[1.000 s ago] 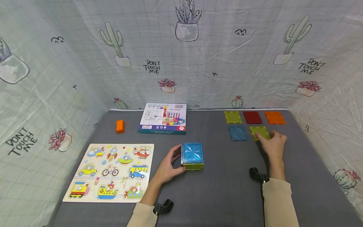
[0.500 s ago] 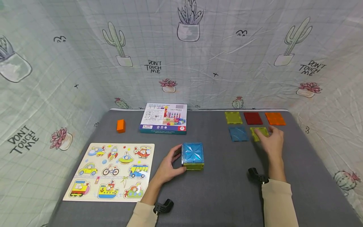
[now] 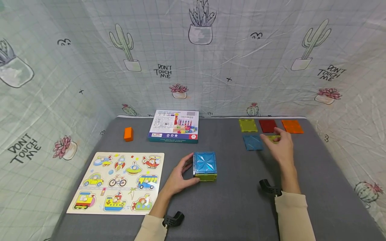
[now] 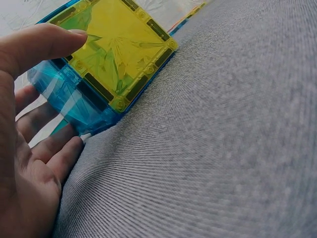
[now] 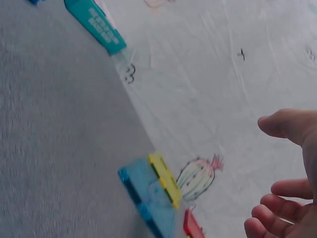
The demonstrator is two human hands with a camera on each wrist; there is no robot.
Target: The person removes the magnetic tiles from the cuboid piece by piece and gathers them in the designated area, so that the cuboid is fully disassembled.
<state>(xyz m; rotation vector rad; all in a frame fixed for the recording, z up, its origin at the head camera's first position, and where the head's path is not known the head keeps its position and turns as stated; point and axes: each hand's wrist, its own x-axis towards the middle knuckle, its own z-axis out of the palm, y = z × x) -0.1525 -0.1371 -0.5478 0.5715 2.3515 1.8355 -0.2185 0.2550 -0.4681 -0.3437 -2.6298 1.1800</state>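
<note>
A cube of magnetic tiles [image 3: 204, 162], with a blue top and a yellow front, stands on the grey table. My left hand [image 3: 178, 177] holds it from the left; in the left wrist view the thumb [image 4: 54, 42] lies on the yellow face and fingers touch the blue side. My right hand [image 3: 283, 147] hovers with nothing in it over a yellow tile [image 3: 273, 138], which it partly covers. Just left of its fingertips lies a flat blue tile [image 3: 252, 143]. Behind these are a yellow tile [image 3: 248, 125], a red tile [image 3: 267, 126] and an orange tile [image 3: 292, 127].
A picture peg puzzle board [image 3: 117, 182] lies on the left of the table. Behind it stands an orange block [image 3: 128, 134]. A flat cardboard toy box [image 3: 174, 125] is at the back, near the patterned cloth [image 3: 229, 60] that hangs around the table.
My right hand has drawn off the front yellow tile and shifted left and slightly away, towards the blue tile. The left hand and the cube have stayed in place.
</note>
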